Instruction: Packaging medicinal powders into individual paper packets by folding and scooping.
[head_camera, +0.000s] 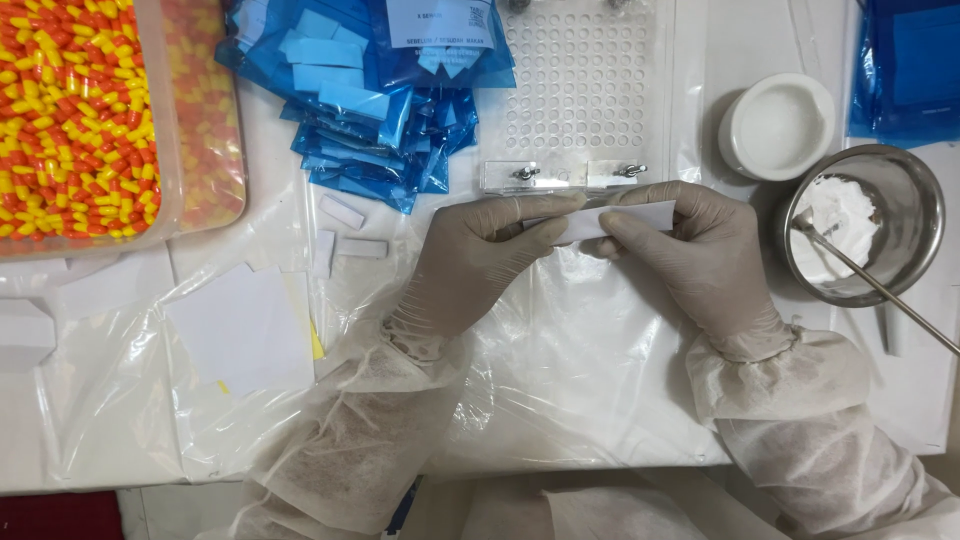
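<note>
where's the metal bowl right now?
Head view, right edge: the metal bowl holds white powder and a spoon, just below the white jar, right of the right hand.

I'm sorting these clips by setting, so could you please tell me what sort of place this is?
Probably a pharmacy compounding bench: a tub of red-and-yellow capsules, a perforated capsule-filling tray and a steel bowl of white powder, with gloved hands folding a slip of paper.

Two gloved hands meet at centre frame

The left hand (480, 262) and right hand (690, 255) point inward, fingertips pinched together and nearly touching; both wrists disappear into white gathered sleeves reaching from the lower edge.
</note>
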